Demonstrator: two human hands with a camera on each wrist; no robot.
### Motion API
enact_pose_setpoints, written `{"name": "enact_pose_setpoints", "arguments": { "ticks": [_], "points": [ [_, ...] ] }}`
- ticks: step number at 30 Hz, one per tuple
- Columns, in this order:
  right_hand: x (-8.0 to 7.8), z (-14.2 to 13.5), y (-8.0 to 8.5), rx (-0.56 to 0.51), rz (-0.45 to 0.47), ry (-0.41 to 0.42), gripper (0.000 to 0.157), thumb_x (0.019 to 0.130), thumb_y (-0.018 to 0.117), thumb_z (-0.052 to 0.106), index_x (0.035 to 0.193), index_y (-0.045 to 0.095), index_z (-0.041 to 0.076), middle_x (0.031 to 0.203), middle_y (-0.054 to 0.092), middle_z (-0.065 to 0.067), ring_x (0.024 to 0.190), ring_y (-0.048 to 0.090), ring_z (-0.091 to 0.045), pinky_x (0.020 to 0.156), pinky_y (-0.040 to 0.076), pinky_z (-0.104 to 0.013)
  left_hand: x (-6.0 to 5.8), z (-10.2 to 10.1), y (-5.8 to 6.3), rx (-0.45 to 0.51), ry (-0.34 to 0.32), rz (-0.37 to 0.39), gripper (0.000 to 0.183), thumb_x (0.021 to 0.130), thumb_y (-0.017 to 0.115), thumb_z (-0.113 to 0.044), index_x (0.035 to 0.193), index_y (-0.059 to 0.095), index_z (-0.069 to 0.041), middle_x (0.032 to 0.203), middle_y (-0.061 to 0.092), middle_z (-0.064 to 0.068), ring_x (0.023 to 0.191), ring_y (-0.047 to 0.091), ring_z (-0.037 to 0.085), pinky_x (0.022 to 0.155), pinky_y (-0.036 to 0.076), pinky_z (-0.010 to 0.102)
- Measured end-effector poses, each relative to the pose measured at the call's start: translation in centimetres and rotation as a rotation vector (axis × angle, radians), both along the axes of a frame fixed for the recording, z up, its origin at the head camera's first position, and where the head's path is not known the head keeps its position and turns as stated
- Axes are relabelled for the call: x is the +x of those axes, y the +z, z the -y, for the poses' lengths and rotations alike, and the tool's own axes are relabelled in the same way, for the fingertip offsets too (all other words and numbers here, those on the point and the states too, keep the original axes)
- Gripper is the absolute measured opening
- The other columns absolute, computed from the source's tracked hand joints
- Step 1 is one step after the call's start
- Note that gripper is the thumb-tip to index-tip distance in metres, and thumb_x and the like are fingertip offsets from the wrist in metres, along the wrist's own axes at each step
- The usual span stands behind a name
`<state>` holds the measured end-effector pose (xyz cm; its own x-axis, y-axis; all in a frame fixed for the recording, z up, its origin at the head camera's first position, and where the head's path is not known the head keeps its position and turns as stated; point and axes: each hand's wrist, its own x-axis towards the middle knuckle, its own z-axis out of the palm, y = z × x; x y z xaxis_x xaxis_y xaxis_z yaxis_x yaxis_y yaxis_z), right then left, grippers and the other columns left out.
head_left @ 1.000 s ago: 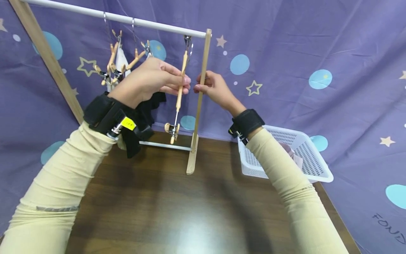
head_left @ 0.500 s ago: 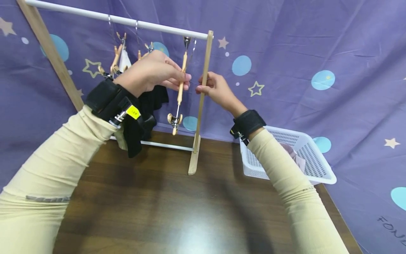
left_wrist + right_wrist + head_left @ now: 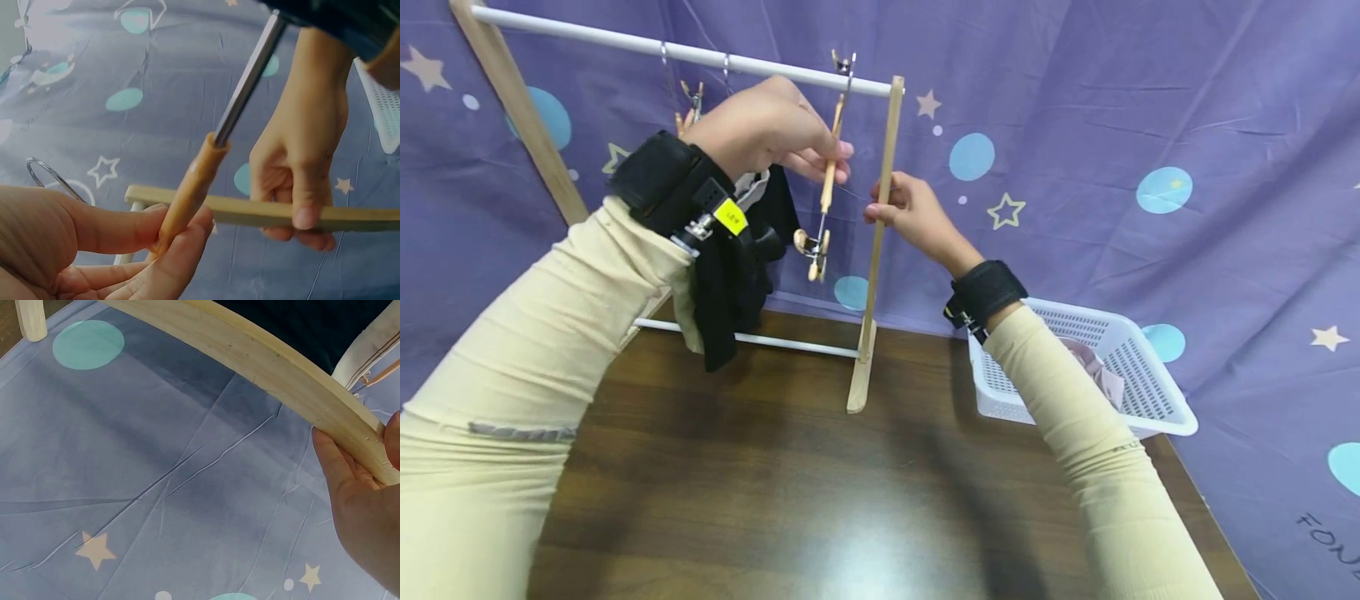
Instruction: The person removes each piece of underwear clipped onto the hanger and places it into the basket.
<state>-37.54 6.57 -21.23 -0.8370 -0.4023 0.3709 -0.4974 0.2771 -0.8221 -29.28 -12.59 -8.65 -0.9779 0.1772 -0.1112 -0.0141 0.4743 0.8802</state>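
My left hand (image 3: 782,133) pinches a wooden clip hanger (image 3: 829,187) between thumb and fingers. The hanger stands end-on in the head view, one clip (image 3: 812,254) at its low end. Its upper clip overlaps the rack's white rail (image 3: 602,33). In the left wrist view, the hanger's metal hook (image 3: 44,169) shows left of the rack, apart from the rail there. My right hand (image 3: 917,217) grips the rack's right wooden post (image 3: 872,283) with thumb and fingers around it. No clothing hangs from the held hanger.
Black clothing (image 3: 722,300) hangs on the rack behind my left wrist, partly hidden, with other hangers on the rail. A white perforated basket (image 3: 1165,387) with a mauve cloth (image 3: 1097,371) stands at right on the brown table (image 3: 820,500). A patterned purple curtain (image 3: 1075,125) backs everything.
My left hand has raised the hanger, bringing its upper clip from below the rail to above it in the head view. The right hand keeps its grip on the post.
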Motion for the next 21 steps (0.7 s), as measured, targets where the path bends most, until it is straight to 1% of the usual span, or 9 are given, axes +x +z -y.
{"name": "enact_pose_setpoints", "arguments": {
  "ticks": [2, 4, 7, 8, 11, 14, 17, 19, 21],
  "points": [
    [-0.1, 0.0, 0.0, -0.001, 0.001, -0.003, 0.012, 0.096, 0.066, -0.002, 0.106, 0.059, -0.004, 0.093, 0.073, -0.017, 0.086, 0.071, -0.019, 0.081, 0.057, -0.030, -0.6, 0.1, 0.6, 0.004, 0.017, 0.034, 0.012, 0.098, 0.067, -0.010, 0.104, 0.062, 0.000, 0.069, 0.074, 0.002, 0.066, 0.074, 0.008, 0.074, 0.062, 0.023],
    [-0.2, 0.1, -0.1, -0.002, 0.002, -0.002, 0.012, 0.096, 0.066, -0.002, 0.106, 0.059, -0.004, 0.091, 0.073, -0.013, 0.088, 0.072, -0.022, 0.081, 0.057, -0.030, -1.1, 0.2, 1.1, -0.025, 0.031, 0.053, 0.014, 0.098, 0.066, -0.010, 0.107, 0.059, -0.001, 0.068, 0.073, 0.002, 0.065, 0.074, 0.008, 0.075, 0.062, 0.023],
    [-0.3, 0.1, -0.2, -0.005, 0.001, 0.006, 0.011, 0.096, 0.066, -0.002, 0.105, 0.059, -0.004, 0.087, 0.073, -0.009, 0.091, 0.072, -0.026, 0.082, 0.058, -0.031, -1.7, 0.6, 1.7, -0.114, 0.034, 0.047, 0.017, 0.099, 0.065, -0.012, 0.111, 0.056, -0.003, 0.070, 0.073, -0.001, 0.067, 0.074, 0.006, 0.075, 0.062, 0.022],
    [-0.3, 0.0, -0.2, -0.004, 0.001, 0.009, 0.011, 0.096, 0.066, -0.002, 0.105, 0.059, -0.003, 0.086, 0.073, -0.008, 0.091, 0.072, -0.026, 0.082, 0.058, -0.031, -1.9, 0.7, 1.9, -0.153, 0.028, 0.038, 0.017, 0.100, 0.064, -0.014, 0.111, 0.055, -0.004, 0.070, 0.073, -0.002, 0.068, 0.074, 0.005, 0.076, 0.062, 0.021],
    [-0.5, 0.1, -0.3, -0.011, 0.003, 0.014, 0.010, 0.096, 0.066, -0.002, 0.104, 0.059, -0.003, 0.086, 0.073, -0.009, 0.088, 0.072, -0.022, 0.080, 0.057, -0.029, -2.5, 1.0, 2.3, -0.210, 0.016, 0.043, 0.018, 0.101, 0.062, -0.015, 0.113, 0.053, -0.005, 0.073, 0.072, -0.004, 0.071, 0.074, 0.004, 0.077, 0.061, 0.020],
    [-0.6, 0.1, -0.3, -0.019, 0.009, 0.011, 0.010, 0.096, 0.066, -0.002, 0.103, 0.059, -0.002, 0.087, 0.073, -0.009, 0.086, 0.071, -0.018, 0.079, 0.055, -0.028, -3.3, 1.0, 2.4, -0.226, 0.010, 0.075, 0.016, 0.102, 0.061, -0.015, 0.112, 0.052, -0.005, 0.073, 0.071, -0.002, 0.070, 0.074, 0.005, 0.079, 0.061, 0.020],
    [-0.8, 0.2, -0.3, -0.023, 0.007, 0.011, 0.010, 0.096, 0.066, -0.002, 0.103, 0.059, -0.002, 0.087, 0.073, -0.010, 0.085, 0.071, -0.018, 0.079, 0.056, -0.028, -4.1, 1.0, 2.3, -0.192, 0.011, 0.159, 0.013, 0.103, 0.058, -0.013, 0.110, 0.052, -0.004, 0.071, 0.071, 0.001, 0.068, 0.074, 0.007, 0.079, 0.061, 0.020],
    [-0.8, 0.2, -0.3, -0.020, 0.005, 0.012, 0.010, 0.096, 0.066, -0.002, 0.104, 0.059, -0.002, 0.088, 0.073, -0.011, 0.085, 0.071, -0.017, 0.079, 0.056, -0.029, -4.7, 0.9, 2.2, -0.148, 0.004, 0.249, 0.011, 0.104, 0.055, -0.013, 0.110, 0.051, -0.005, 0.072, 0.071, 0.003, 0.067, 0.074, 0.008, 0.079, 0.061, 0.019],
    [-0.9, 0.3, -0.3, -0.013, -0.003, 0.013, 0.010, 0.096, 0.066, -0.001, 0.104, 0.059, -0.003, 0.090, 0.073, -0.014, 0.086, 0.070, -0.017, 0.080, 0.057, -0.029, -5.1, 1.0, 2.0, -0.104, 0.004, 0.322, 0.008, 0.104, 0.053, -0.012, 0.109, 0.051, -0.006, 0.075, 0.069, 0.004, 0.068, 0.074, 0.010, 0.081, 0.061, 0.019]
  ]
}}
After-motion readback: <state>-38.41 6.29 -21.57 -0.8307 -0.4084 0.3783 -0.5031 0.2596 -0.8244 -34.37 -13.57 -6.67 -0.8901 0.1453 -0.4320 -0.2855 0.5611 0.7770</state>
